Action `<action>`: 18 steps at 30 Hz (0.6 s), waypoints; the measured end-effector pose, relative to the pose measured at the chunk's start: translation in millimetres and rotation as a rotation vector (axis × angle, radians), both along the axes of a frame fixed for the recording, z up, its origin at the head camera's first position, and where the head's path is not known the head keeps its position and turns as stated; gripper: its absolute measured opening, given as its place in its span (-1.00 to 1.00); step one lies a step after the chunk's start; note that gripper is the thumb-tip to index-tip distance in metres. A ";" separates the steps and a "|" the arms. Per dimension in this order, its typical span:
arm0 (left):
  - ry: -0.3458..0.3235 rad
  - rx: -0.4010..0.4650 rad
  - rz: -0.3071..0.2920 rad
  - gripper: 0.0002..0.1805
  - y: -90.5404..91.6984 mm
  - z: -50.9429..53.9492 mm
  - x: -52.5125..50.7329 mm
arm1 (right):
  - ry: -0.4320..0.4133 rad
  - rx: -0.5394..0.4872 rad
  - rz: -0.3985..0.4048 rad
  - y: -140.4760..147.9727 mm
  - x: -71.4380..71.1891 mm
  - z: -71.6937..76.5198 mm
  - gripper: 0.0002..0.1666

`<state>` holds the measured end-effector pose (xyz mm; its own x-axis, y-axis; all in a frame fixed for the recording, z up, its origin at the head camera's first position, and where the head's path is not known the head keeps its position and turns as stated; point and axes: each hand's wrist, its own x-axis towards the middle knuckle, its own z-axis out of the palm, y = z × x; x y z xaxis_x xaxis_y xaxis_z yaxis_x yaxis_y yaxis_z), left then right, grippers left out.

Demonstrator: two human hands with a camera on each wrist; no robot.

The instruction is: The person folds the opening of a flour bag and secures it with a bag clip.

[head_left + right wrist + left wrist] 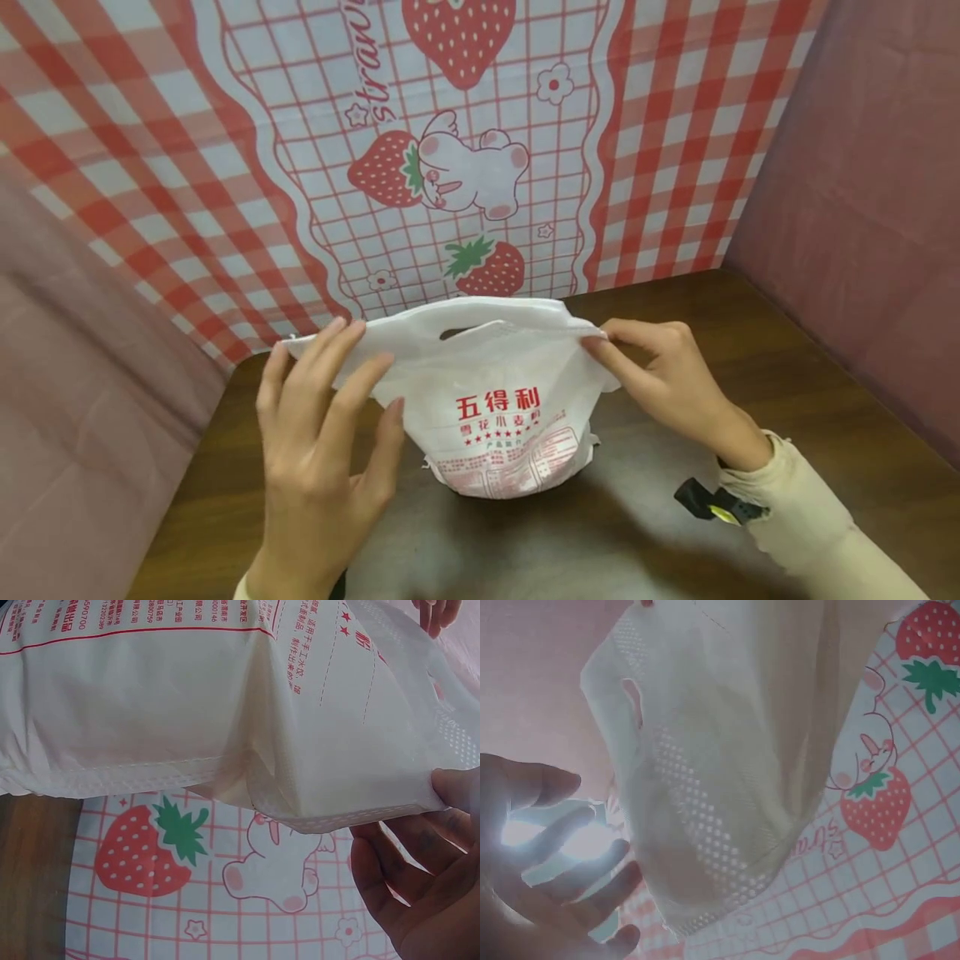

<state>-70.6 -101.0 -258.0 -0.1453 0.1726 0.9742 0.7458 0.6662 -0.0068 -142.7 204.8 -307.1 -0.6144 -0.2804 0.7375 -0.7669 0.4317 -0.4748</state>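
A white bag (498,375) with red print is between the left and right edges of the table (795,375), towards the far edge. The right hand (667,383) pinches its top right corner; the left hand (315,442), fingers released and spread, is at its left.

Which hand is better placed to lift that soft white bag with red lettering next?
Probably the right: the right hand pinches one upper corner of the soft white bag with red lettering. The left hand, spread open beside the opposite corner, shows no clear grip.
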 end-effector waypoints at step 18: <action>-0.014 -0.184 -0.156 -0.71 41.9 10.8 -2.3 | 0.018 -0.002 0.028 -0.7 0.2 0.5 -0.76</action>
<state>-72.9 -59.1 -247.2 -0.1159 0.3688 0.9222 0.8404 0.5314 -0.1069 -142.5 204.2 -306.6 -0.5931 -0.2958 0.7489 -0.7871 0.4091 -0.4617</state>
